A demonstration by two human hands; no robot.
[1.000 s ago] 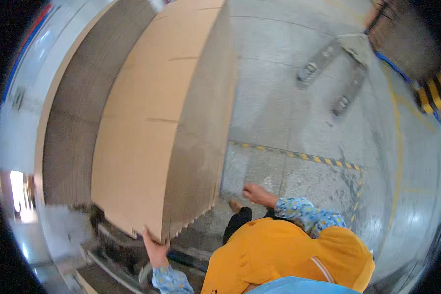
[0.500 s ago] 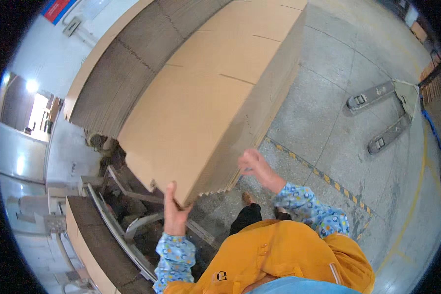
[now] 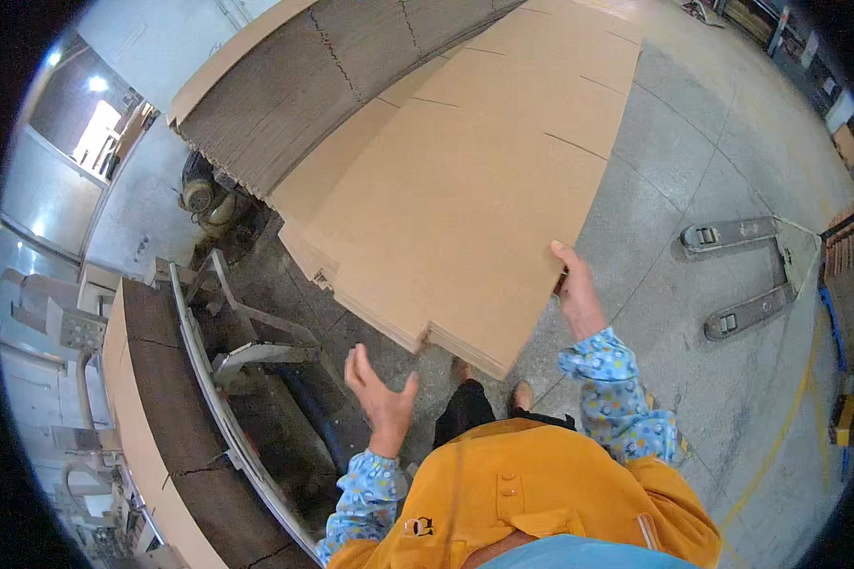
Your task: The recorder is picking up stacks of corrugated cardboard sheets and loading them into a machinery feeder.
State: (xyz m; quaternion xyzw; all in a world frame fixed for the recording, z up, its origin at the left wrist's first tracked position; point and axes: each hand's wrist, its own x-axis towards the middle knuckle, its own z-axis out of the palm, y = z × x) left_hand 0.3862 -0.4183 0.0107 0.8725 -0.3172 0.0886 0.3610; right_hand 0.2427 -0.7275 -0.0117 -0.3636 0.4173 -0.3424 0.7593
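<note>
Both edges of the slotted cardboard sheets (image 3: 455, 209) want support: right hand (image 3: 579, 292) grips one, left hand (image 3: 383, 400) has fingers spread.

The right hand (image 3: 579, 296) gripped the right edge of the slotted cardboard sheets (image 3: 446, 209) at the centre of the frame, its thumb lying on top. The left hand (image 3: 384, 405), fingers spread, was apart from the sheets, below their lower left edge. A stack of cardboard (image 3: 294, 119) with dark, layered sides filled the upper left, and another cardboard stack (image 3: 147, 408) stood at the lower left beside a curved-looking metal rail (image 3: 207, 389). A motor (image 3: 197, 195) sat left of centre. At the right, a pallet jack (image 3: 799, 251) rested its two forks over the grey concrete floor (image 3: 655, 171), above a black-and-yellow striped block (image 3: 852, 418).
</note>
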